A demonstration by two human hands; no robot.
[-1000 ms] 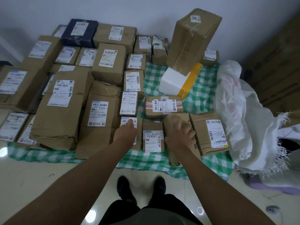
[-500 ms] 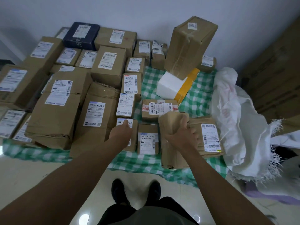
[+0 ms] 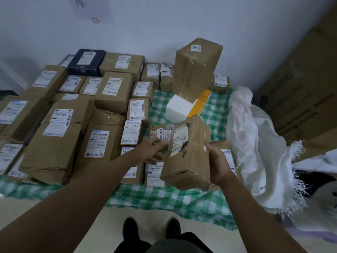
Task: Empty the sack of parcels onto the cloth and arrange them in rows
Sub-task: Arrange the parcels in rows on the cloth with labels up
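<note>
A brown taped parcel (image 3: 189,157) with a torn white label is lifted above the green checked cloth (image 3: 164,198). My right hand (image 3: 218,165) grips its right edge and my left hand (image 3: 152,151) holds its left side. Several cardboard parcels (image 3: 54,143) lie in rows on the cloth to the left. Two small labelled parcels (image 3: 155,174) lie just below my hands. The white woven sack (image 3: 259,150) lies crumpled at the cloth's right edge.
A tall brown box (image 3: 195,68) leans on a white and yellow foam box (image 3: 182,108) at the back. Large cartons (image 3: 306,99) stand at the right wall. My shoes (image 3: 151,230) are on the tiled floor near the cloth's front edge.
My right hand lifted the brown parcel off the cloth and turned it label side up. My left hand left the small parcel and took hold of the lifted parcel's left side.
</note>
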